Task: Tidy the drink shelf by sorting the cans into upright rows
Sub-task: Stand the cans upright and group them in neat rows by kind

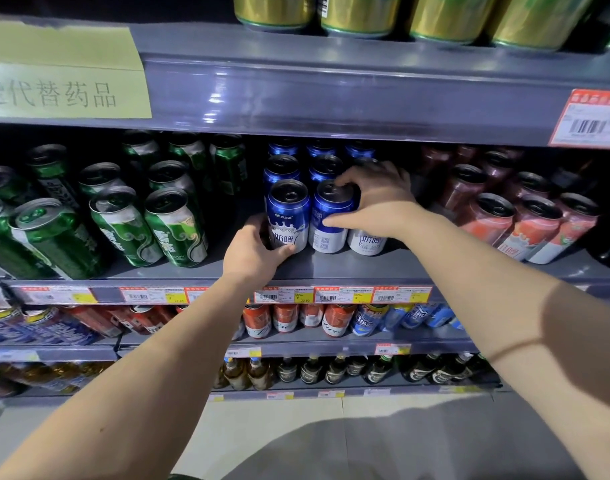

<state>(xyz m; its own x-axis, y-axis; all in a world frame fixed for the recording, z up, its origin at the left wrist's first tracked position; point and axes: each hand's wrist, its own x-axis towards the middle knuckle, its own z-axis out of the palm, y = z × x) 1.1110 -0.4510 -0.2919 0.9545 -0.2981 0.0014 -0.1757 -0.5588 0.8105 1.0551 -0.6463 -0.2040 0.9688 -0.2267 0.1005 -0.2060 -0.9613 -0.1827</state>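
Observation:
Blue-and-white cans stand upright in rows at the middle of the grey shelf (331, 268). My left hand (253, 252) grips the base of the front left blue can (289, 216). My right hand (376, 199) holds the front middle blue can (331, 220), fingers on its top rim and thumb across its side. A third front can (367, 241) is mostly hidden behind my right wrist. More blue cans (282, 168) stand behind in the same rows.
Green cans (171, 220) fill the shelf's left side, red and pink cans (525, 226) the right. Gold cans (362, 12) stand on the shelf above. Price tags (341, 294) line the shelf edge. Lower shelves hold more cans and bottles (310, 370).

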